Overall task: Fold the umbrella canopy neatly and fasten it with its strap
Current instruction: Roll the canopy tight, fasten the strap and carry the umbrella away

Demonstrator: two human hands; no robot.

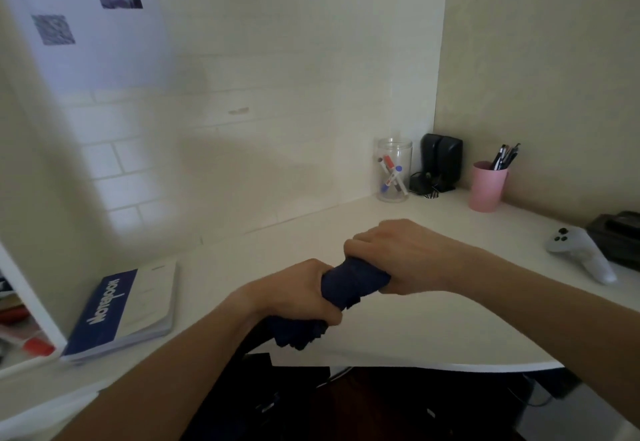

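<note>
A dark navy umbrella (pixel 349 286), collapsed with its canopy bunched, is held above the front edge of the white desk (pixel 433 330). My left hand (pixel 298 297) grips its lower part, with loose fabric folds hanging below the fist. My right hand (pixel 398 255) wraps around the upper end from above, knuckles up. The two fists sit close together, with only a short stretch of canopy showing between them. The strap and the handle are hidden.
A blue and white notebook (pixel 128 309) lies at the left. At the back stand a clear jar of markers (pixel 393 170), black speakers (pixel 441 162) and a pink pen cup (pixel 487 185). A white game controller (pixel 581 253) rests at the right.
</note>
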